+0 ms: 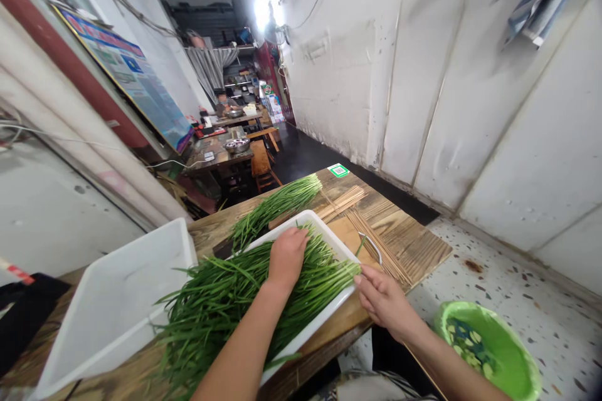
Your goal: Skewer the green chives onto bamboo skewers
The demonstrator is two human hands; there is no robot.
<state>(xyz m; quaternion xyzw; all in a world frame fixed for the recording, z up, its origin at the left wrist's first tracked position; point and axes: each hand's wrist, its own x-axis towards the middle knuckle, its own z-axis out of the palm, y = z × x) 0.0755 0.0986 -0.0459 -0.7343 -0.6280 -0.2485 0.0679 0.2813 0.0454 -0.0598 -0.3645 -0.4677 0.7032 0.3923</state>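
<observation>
Long garlic chives (226, 288) fill a white plastic tray (324, 307), their pale stalk ends toward the right and green leaves spilling over its left end. My left hand (288, 257) lies on top of the chives, fingers curled in among the stalks near the far rim. At the tray's right corner, my right hand (383, 301) pinches the pale stalk ends between thumb and fingers. Behind the tray lies a second bunch of chives (282, 200). Thin bamboo skewers (345, 200) are spread on the table beside it.
An empty white tray (126, 288) stands at the left. Under the chive tray is a wooden cutting board (345, 235) with a metal handle (374, 247). A green-lined bin (512, 351) stands on the floor at right. Farther back are more tables (221, 153) and a person (223, 100).
</observation>
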